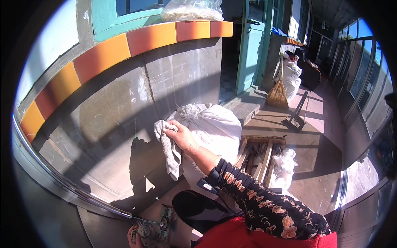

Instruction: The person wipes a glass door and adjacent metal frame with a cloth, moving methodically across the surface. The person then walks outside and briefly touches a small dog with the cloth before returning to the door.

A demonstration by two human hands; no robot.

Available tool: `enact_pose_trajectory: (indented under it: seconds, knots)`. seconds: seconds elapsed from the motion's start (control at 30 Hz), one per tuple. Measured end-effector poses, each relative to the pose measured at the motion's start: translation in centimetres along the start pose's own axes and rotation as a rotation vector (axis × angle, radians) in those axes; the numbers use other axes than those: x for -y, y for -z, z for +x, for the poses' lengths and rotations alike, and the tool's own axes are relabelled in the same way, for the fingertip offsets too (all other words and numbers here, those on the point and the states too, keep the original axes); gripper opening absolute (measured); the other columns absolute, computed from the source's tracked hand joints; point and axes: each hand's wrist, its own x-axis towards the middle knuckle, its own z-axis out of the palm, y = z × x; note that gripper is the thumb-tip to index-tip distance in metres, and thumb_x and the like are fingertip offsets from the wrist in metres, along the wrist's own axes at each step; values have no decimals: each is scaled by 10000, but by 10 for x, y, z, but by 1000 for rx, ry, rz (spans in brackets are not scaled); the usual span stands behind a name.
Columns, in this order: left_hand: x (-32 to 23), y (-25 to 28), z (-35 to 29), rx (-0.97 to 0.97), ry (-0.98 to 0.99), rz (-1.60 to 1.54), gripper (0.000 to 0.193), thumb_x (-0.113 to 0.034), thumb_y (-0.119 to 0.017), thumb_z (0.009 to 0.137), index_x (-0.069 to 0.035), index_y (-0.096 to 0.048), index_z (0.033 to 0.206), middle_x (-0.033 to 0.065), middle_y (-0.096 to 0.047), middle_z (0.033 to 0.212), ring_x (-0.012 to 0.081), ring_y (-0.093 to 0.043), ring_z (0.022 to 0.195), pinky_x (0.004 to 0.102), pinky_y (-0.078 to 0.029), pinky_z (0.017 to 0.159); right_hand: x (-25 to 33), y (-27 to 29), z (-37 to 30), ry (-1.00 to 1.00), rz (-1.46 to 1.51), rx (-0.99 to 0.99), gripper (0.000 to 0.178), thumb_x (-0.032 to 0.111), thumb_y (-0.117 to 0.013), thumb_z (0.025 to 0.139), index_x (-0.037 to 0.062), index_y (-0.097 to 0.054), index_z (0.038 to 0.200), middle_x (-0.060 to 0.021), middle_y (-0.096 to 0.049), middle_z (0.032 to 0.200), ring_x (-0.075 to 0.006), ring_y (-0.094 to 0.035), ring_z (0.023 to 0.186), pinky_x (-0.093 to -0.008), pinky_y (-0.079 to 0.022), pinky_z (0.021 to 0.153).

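My right hand [182, 136] is closed on a grey rag [168, 151], which hangs down in front of the wall, beside a full white sack [217, 124]. My right arm, in a black flowered sleeve, reaches across from the lower right. At the bottom left edge, my left hand [133, 237] is partly cut off by the picture's rim. Its fingers are bent round a crumpled grey-green cloth [148, 232]. Close to that cloth lies a green patterned object [166, 217] whose kind I cannot make out.
A shiny metal rail [74, 184] runs along the left. Orange and red tiles [151, 36] edge the ledge, with a plastic bag [192, 10] on top. Right of the sack are a wooden frame [264, 163] and a white bag [283, 169]. Farther off stand a broom [278, 93] and a dustpan [295, 120].
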Motion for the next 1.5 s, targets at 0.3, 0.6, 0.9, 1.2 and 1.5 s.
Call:
enact_pose_trajectory:
  seconds: [0.3,0.6,0.9,1.2,1.5]
  knots:
    - [-26,-25,-4,-15,56,213,371,-72,-578,947,17,-553,1307,141,-622,1256,229,-591,1126,337,-450,998,-26,31,27,-182,162,-121,412,185,-650,930,7,-569,1292,-124,-695,1026,-203,-683,832,-351,-567,707]
    - [-39,-30,-7,18,67,290,365,-74,-560,958,37,-554,1306,154,-621,1282,247,-582,1153,339,-440,1011,-22,27,19,-195,140,-94,420,169,-632,937,12,-558,1319,-109,-701,1050,-185,-693,829,-321,-569,714]
    - [-46,-28,-17,-25,106,242,364,-56,-547,953,50,-554,1300,149,-627,1268,242,-581,1151,326,-438,1004,-26,29,15,-214,219,-54,349,167,-629,938,7,-605,1248,-90,-712,1034,-181,-695,851,-320,-564,733]
    - [-55,-32,-17,-8,59,340,347,-58,-519,950,64,-576,1269,176,-591,1306,271,-558,1188,347,-427,1017,-26,28,15,-208,202,-45,308,176,-625,946,17,-631,1209,-70,-709,1035,-161,-679,879,-306,-546,757]
    - [-52,-34,-12,19,46,370,341,-71,-530,952,58,-584,1263,167,-595,1294,273,-557,1177,347,-424,1018,-20,25,11,-228,201,-62,316,184,-625,949,8,-622,1211,-68,-711,1027,-161,-686,836,-302,-552,732]
